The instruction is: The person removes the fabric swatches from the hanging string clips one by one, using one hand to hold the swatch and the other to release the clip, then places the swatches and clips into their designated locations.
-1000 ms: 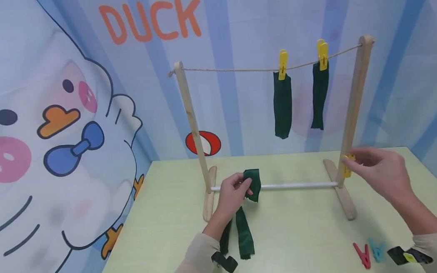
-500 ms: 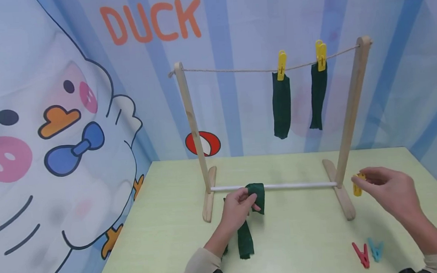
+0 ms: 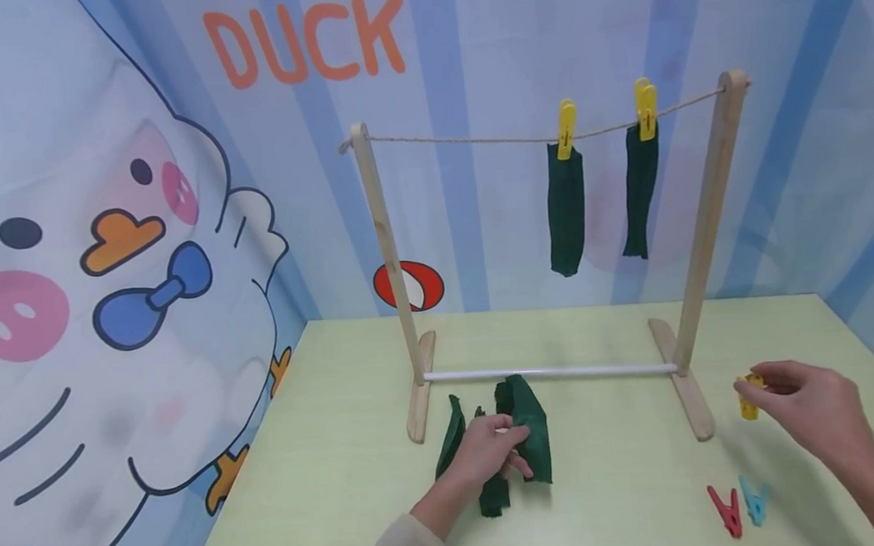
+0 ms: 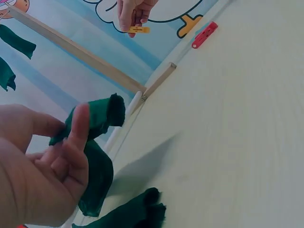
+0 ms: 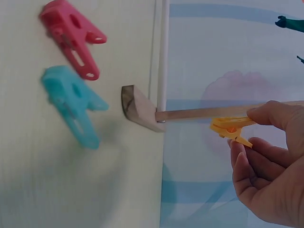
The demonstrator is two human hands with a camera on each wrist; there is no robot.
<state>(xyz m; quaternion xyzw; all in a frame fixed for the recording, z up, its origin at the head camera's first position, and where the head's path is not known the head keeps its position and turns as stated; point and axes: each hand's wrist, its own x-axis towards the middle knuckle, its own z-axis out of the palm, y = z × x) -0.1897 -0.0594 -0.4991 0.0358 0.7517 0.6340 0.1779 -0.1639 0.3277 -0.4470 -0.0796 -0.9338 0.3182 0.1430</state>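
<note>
In the head view, your left hand (image 3: 481,454) pinches a green cloth (image 3: 535,446) over the worktop (image 3: 616,496), in front of the white bar (image 3: 601,371); your right hand (image 3: 821,408) pinches a yellow peg (image 3: 749,410) right of the stand (image 3: 708,231). 2 hanging cloths (image 3: 567,215) are clipped to the rope (image 3: 466,141). In the left wrist view, your fingers hold the green cloth above a loose cloth (image 4: 126,214). In the right wrist view, you grip the yellow peg, while a red peg (image 5: 70,38) lies beside a blue peg (image 5: 71,102).
</note>
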